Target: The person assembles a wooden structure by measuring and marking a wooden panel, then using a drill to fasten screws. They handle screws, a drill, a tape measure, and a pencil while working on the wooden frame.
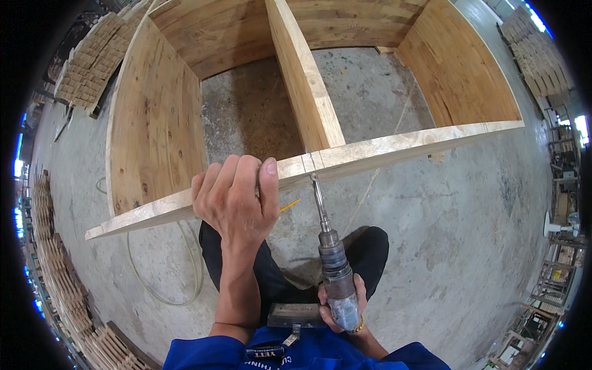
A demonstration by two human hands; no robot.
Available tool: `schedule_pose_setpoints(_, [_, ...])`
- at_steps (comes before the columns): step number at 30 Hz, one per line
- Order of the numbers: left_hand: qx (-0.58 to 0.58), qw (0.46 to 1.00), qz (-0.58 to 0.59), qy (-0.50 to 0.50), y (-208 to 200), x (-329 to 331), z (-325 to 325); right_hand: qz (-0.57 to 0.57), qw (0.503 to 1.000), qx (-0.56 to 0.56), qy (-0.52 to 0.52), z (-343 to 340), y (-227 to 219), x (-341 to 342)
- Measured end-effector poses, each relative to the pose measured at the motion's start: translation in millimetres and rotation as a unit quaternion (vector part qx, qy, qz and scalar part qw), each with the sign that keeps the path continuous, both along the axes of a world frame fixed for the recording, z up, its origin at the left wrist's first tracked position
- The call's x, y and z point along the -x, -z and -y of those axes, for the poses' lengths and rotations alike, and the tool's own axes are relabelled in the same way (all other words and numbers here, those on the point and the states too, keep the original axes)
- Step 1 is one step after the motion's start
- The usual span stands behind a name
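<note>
My left hand [237, 197] is closed over the top edge of the near wooden board [394, 145], its fingers curled around it. In my right hand [360, 292] is a grey pistol-type power drill [337, 274], pointed away from me. Its long metal bit [319, 198] reaches the outer face of the near board, just under pencil lines on the edge; whether the tip touches the wood I cannot tell. A middle wooden divider [308, 80] meets the board at those lines. Beside my left wrist a thin yellow stick [290, 205] shows, partly hidden.
The boards form a large open frame with a left side panel [157, 117], a right side panel [459, 68] and a back panel [222, 34]. A pale hose [161, 300] curls on the concrete floor [456, 246]. Stacked wood [92, 58] stands at far left.
</note>
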State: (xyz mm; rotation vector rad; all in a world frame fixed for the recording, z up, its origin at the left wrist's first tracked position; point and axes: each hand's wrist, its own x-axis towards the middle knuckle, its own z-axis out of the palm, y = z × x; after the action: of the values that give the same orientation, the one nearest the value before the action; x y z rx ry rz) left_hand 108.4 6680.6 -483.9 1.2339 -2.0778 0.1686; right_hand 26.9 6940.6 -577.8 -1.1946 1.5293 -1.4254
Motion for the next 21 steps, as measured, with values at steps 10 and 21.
schedule_pose_setpoints(10, [0.005, 1.0, 0.011, 0.011, -2.4, -0.2, -2.2, 0.117, 0.99, 0.074, 0.007, 9.3, 0.7, -7.1])
schedule_pose_setpoints(21, [-0.003, 0.999, 0.023, 0.022, -4.9, -3.8, -0.9, -0.016, 0.997, 0.076, 0.012, -1.2, 6.4, 1.7])
